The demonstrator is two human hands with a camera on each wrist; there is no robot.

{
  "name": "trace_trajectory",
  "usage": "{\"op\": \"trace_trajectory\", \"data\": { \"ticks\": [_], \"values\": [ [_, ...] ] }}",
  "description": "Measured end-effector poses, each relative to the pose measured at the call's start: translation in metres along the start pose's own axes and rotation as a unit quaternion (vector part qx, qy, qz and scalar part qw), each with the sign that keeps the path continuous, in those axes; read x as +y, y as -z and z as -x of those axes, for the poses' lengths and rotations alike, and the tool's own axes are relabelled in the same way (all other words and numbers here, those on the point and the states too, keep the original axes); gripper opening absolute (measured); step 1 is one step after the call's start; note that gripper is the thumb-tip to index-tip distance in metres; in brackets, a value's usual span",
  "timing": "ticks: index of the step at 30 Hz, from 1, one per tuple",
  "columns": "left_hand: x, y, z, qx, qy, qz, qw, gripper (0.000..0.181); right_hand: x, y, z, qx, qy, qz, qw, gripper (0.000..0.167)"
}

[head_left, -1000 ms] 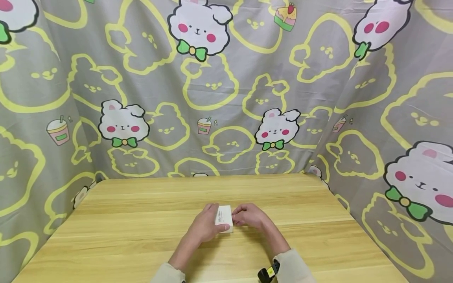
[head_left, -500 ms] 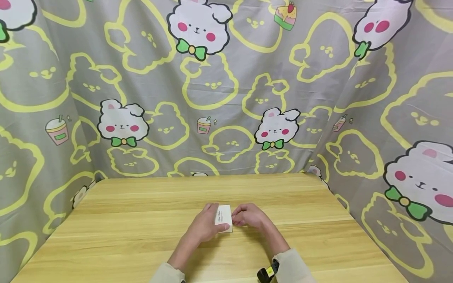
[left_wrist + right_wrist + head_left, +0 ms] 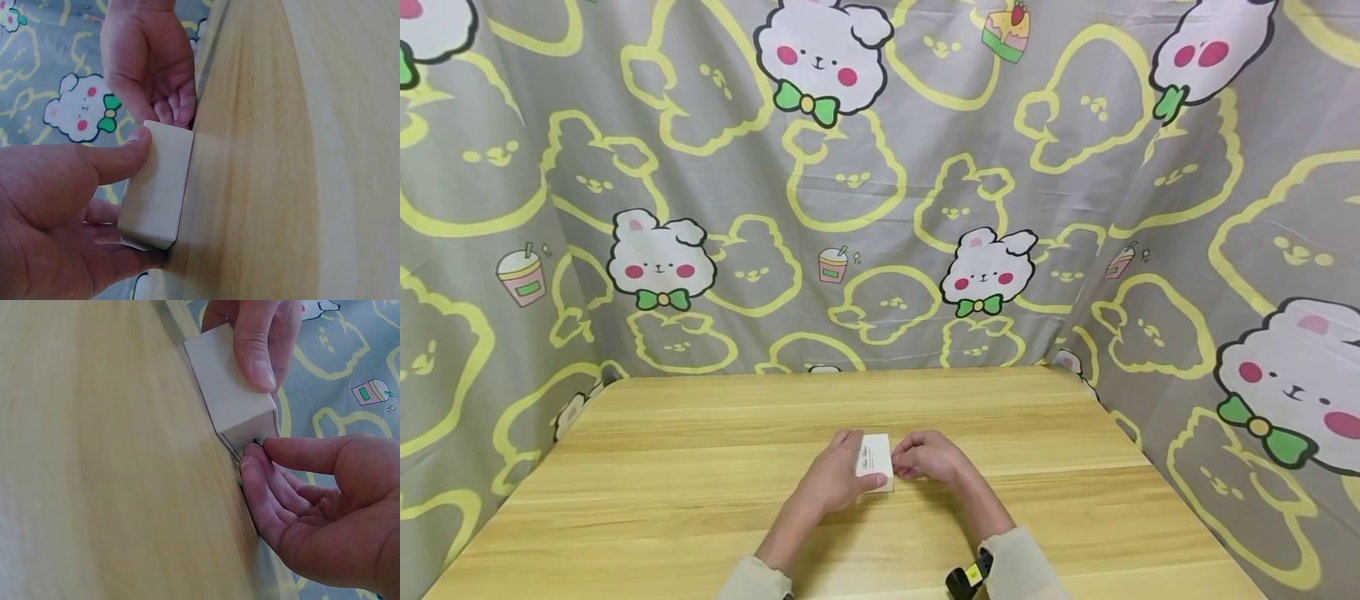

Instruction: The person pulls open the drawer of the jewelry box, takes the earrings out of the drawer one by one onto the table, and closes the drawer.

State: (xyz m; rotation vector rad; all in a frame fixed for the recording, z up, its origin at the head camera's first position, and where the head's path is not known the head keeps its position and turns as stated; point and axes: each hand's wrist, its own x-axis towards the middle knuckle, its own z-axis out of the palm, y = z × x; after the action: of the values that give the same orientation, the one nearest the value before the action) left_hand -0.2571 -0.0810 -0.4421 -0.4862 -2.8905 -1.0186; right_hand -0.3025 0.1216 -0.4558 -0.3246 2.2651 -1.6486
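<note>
A small white box point(image 3: 877, 454) with dark lettering on its top lies on the wooden table. My left hand point(image 3: 833, 477) grips it from the left, thumb on the near side and fingers around the far side. In the left wrist view, the thumb and fingers span the plain white box point(image 3: 159, 187). At the box's right end, my right hand point(image 3: 931, 458) pinches a small dark tab point(image 3: 258, 442) between thumb and index finger. The other fingers of that hand are curled below, close to the tabletop. Most of the tab is hidden by the fingertips.
The light wooden table point(image 3: 700, 433) spreads around both hands. A grey curtain point(image 3: 917, 125) with cartoon rabbits and yellow outlines hangs behind it and along both sides. A black device with a yellow label point(image 3: 973, 575) sits at the right sleeve cuff.
</note>
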Motion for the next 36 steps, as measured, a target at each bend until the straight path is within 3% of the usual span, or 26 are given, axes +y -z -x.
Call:
{"op": "trace_trajectory", "data": {
  "ticks": [36],
  "values": [
    [0.0029,0.0014,0.0012,-0.001,0.006,-0.007,1.0000,0.083,0.0038,0.0023,-0.0019,0.006,-0.011,-0.031,0.9994,0.014]
  ]
}}
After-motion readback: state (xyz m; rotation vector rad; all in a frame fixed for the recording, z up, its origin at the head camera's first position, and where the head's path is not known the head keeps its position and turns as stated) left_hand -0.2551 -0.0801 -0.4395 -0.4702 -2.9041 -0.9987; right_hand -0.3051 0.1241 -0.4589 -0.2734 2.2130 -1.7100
